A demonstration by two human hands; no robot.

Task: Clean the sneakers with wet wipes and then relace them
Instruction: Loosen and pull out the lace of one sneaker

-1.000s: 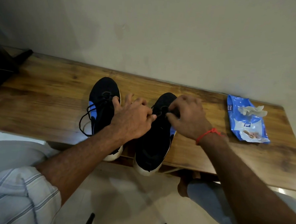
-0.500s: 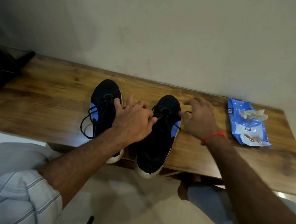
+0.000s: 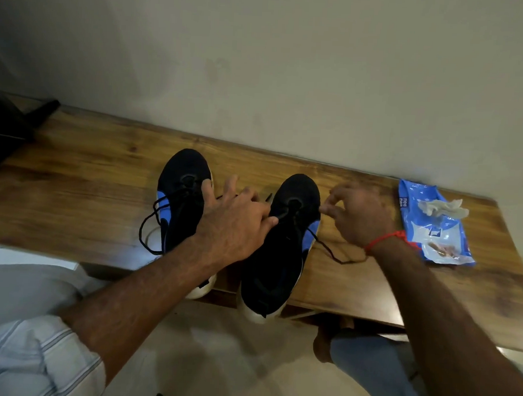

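Two black sneakers with blue side patches and white soles stand side by side on the wooden bench [image 3: 72, 194], heels over its front edge. The left sneaker [image 3: 180, 199] has its lace looped loose on its left side. My left hand [image 3: 234, 226] reaches across it and pinches the black lace [image 3: 333, 256] at the upper eyelets of the right sneaker [image 3: 281, 259]. My right hand [image 3: 356, 218] hovers just right of that shoe, fingertips pinched together on the lace's other end. That end trails slack on the bench under my wrist.
A blue wet wipes pack [image 3: 434, 234] lies at the bench's right end, a wipe [image 3: 441, 207] sticking out of it. A dark object [image 3: 6, 124] stands at the far left. The wall runs close behind the bench. My knees are below the front edge.
My right hand has moved from the right sneaker's tongue out to the right, drawing the lace with it. My left hand has stayed at the eyelets.
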